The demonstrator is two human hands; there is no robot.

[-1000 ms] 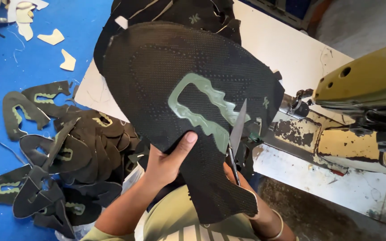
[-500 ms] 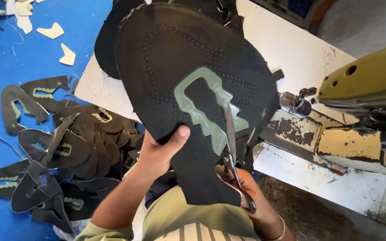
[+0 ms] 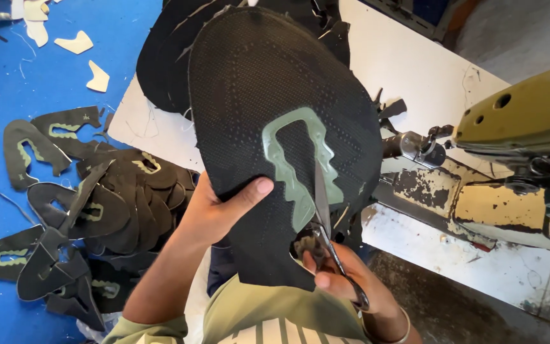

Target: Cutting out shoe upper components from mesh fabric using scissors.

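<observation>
My left hand grips the lower left edge of a large black mesh shoe-upper piece, thumb on top. The piece bears a pale green jagged outline patch. My right hand holds metal scissors by the handles. The blades point up into the lower right part of the green patch. The black piece is held upright in front of me and hides part of the table behind it.
A pile of cut black upper pieces with green patches lies on the blue floor at left, with pale scraps. More black pieces lie on the white table. An olive sewing machine stands at right.
The black piece has turned and shifted right in my left hand. My right hand has brought the scissors up so the blades sit in the green patch's edge.
</observation>
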